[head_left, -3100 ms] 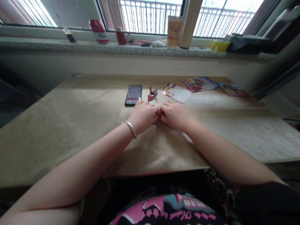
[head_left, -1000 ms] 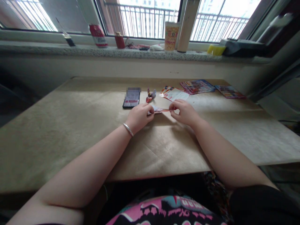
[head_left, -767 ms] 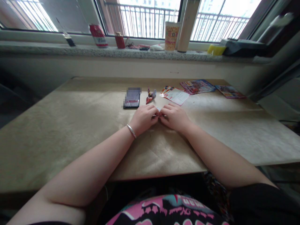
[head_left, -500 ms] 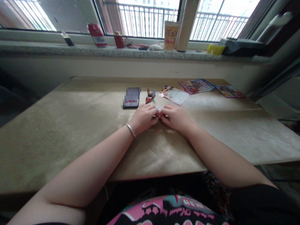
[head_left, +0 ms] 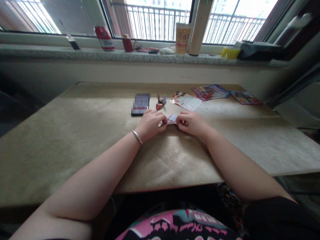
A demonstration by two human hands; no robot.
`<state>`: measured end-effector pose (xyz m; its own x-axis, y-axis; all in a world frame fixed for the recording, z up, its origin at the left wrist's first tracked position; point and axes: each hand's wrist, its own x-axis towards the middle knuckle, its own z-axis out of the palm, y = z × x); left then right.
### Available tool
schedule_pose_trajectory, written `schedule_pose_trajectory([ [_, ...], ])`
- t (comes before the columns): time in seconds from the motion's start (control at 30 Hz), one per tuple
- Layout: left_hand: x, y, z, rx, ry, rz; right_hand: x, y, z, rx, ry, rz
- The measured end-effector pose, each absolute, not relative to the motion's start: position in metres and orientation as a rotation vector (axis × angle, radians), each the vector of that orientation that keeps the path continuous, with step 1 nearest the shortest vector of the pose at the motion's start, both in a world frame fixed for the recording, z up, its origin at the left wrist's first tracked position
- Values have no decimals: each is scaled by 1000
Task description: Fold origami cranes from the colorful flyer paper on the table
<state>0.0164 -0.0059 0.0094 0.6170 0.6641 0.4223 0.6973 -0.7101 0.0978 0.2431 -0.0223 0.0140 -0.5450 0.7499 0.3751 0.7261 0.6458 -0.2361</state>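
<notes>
A small folded strip of printed paper (head_left: pixel 172 119) lies low over the brown paper-covered table (head_left: pixel 75 133), held at both ends. My left hand (head_left: pixel 150 123), with a silver bracelet on the wrist, pinches its left end. My right hand (head_left: pixel 191 122) pinches its right end with curled fingers. Just beyond the hands lies a black phone (head_left: pixel 140 105) and a small folded paper figure (head_left: pixel 160 101). Most of the strip is hidden by my fingers.
Printed leaflets (head_left: pixel 186 100) and colourful booklets (head_left: pixel 211 91) lie at the far right of the table, another booklet (head_left: pixel 245 97) further right. The window sill holds a red can (head_left: pixel 104 33), a paper cup (head_left: pixel 182 34), a tall tube (head_left: pixel 197 28) and a yellow sponge (head_left: pixel 230 52).
Half a second ago my hands were pressed together over the paper; now they have drawn slightly apart, showing the strip between them. A second ago they were also apart with it stretched.
</notes>
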Motion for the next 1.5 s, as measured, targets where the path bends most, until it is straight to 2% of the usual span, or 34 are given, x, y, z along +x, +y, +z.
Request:
schedule_pose_trajectory([
  [0.67, 3, 4, 10, -2721, -1286, -675, 273, -6, 14, -1069, -2361, 177],
  [1.13, 5, 0, 11, -2769, -1279, -701, 277, -5, 13, -1136, -2338, 292],
  [1.5, 4, -2, 10, -2771, -1469, -642, 282, 0, 5, -1199, -2347, 383],
])
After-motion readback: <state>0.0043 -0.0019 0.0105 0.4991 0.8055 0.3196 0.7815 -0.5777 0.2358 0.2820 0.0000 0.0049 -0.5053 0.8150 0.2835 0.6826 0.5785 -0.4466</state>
